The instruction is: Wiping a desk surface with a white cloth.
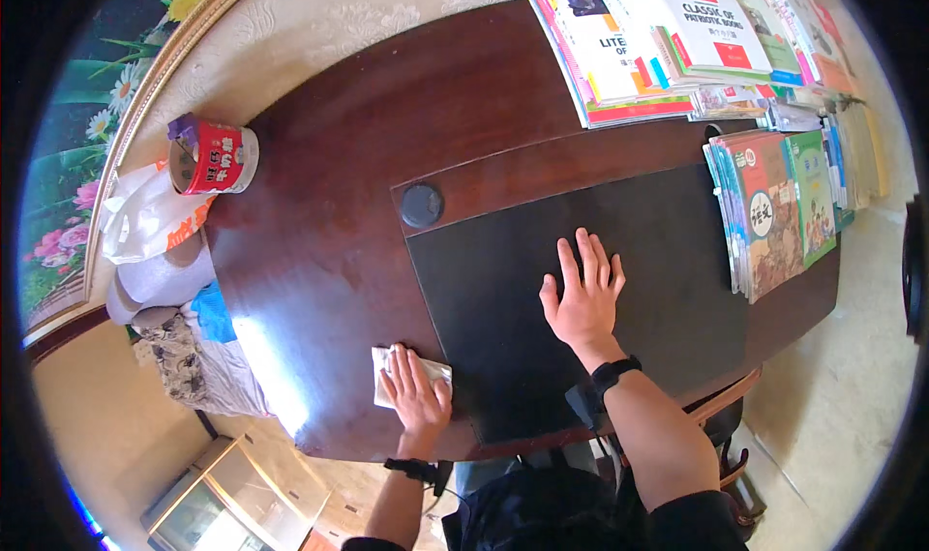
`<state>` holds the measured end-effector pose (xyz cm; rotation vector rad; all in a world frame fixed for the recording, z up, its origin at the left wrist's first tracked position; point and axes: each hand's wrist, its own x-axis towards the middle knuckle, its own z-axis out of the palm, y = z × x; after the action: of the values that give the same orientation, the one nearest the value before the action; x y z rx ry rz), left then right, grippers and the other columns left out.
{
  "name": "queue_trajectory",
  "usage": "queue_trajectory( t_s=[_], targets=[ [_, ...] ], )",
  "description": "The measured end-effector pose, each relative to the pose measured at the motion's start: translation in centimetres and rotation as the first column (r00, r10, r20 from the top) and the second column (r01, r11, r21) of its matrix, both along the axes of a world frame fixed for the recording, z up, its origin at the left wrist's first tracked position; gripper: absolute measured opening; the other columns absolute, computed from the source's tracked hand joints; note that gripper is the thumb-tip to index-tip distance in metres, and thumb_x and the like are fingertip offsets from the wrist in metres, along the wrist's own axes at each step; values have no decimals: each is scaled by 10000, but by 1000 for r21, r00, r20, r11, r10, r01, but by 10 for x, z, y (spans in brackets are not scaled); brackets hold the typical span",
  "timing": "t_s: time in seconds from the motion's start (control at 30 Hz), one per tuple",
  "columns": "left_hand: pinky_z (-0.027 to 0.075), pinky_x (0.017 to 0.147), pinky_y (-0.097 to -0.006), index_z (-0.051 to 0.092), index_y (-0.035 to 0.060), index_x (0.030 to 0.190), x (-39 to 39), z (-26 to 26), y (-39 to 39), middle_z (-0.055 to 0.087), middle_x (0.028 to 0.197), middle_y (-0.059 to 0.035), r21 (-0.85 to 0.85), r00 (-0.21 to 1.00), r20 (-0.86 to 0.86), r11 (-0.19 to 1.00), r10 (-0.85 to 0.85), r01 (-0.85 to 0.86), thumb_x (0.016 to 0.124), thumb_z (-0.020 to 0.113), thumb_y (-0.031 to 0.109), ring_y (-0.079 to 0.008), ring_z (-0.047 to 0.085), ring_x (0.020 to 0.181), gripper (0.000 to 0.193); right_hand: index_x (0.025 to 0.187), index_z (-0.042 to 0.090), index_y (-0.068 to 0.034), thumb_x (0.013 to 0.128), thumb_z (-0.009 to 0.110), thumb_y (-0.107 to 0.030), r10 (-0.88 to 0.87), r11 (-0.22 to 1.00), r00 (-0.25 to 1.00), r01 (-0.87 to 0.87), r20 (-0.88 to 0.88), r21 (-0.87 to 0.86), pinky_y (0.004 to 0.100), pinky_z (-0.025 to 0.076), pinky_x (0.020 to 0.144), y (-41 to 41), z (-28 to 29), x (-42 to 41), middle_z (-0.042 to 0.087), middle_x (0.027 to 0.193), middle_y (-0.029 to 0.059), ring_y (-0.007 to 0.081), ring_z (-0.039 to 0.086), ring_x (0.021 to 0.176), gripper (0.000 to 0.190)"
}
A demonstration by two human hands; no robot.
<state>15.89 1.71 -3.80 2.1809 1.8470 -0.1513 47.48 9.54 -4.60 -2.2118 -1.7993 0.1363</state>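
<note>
My left hand [416, 398] lies palm down over a folded white cloth or tissue [381, 377], pressing it against the dark reddish-brown wooden table [326, 253] near the front edge. The cloth's borders show around the fingers and beside the thumb. My right hand [586, 297] rests palm down on the black desk mat [501, 290], its fingers a little apart, and nothing shows in it. Both wrists wear black straps. A round dark puck-like object [422, 205] sits on the wood at the mat's far left corner.
Stacked books [631, 50] stand at the far right, with a row of textbooks [773, 210] overlapping the mat's right side. A red-and-white paper tub [218, 158] and a plastic bag [156, 217] occupy the left end. Behind me on the right is a wooden chair [726, 398].
</note>
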Motion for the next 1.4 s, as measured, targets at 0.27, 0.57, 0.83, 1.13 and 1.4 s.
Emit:
queue_trajectory(
  t_s=[0.27, 0.57, 0.83, 1.13, 1.4],
  targets=[
    [157, 1231, -595, 320, -17, 1568, 14, -17, 230, 289, 1651, -218, 278, 997, 54, 960, -47, 30, 979, 477, 272, -381, 237, 1546, 675, 1408, 572, -130, 923, 623, -319, -8, 1000, 999, 7, -52, -16, 621, 278, 1150, 3, 3, -2, 419, 1575, 127, 317, 405, 1435, 523],
    [105, 1244, -594, 276, -42, 1581, 37, -13, 146, 235, 1670, -235, 110, 991, 42, 986, -128, 122, 967, 459, 259, -402, 203, 1556, 708, 1403, 574, -134, 916, 630, -314, -23, 1000, 999, 22, -37, -19, 623, 291, 1140, 1, 4, 10, 431, 1565, 117, 308, 415, 1425, 522],
    [155, 1236, -602, 356, -56, 1535, 8, 1, 190, 300, 1639, -243, 29, 951, 36, 952, -307, 306, 903, 511, 248, -395, 262, 1537, 718, 1385, 595, -148, 893, 657, -318, -35, 999, 998, 35, -60, -9, 618, 302, 1131, 2, 4, 6, 453, 1557, 110, 298, 437, 1413, 524],
    [148, 1241, -561, 309, -28, 1568, 48, -43, 306, 279, 1655, -212, 391, 791, 30, 721, 611, -572, 1027, 397, 326, -347, 234, 1553, 653, 1365, 610, -166, 890, 658, -321, -59, 998, 993, 56, -102, -35, 598, 295, 1142, 5, 6, -1, 478, 1543, 97, 280, 452, 1408, 502],
    [163, 1234, -565, 377, 35, 1555, -24, -25, 332, 332, 1645, -156, 286, 982, 74, 947, -176, 149, 1047, 373, 312, -328, 265, 1544, 579, 1370, 606, -174, 884, 669, -325, -58, 998, 992, 56, -108, -16, 587, 294, 1146, 6, 6, 4, 485, 1539, 98, 278, 459, 1402, 512]
  ],
)
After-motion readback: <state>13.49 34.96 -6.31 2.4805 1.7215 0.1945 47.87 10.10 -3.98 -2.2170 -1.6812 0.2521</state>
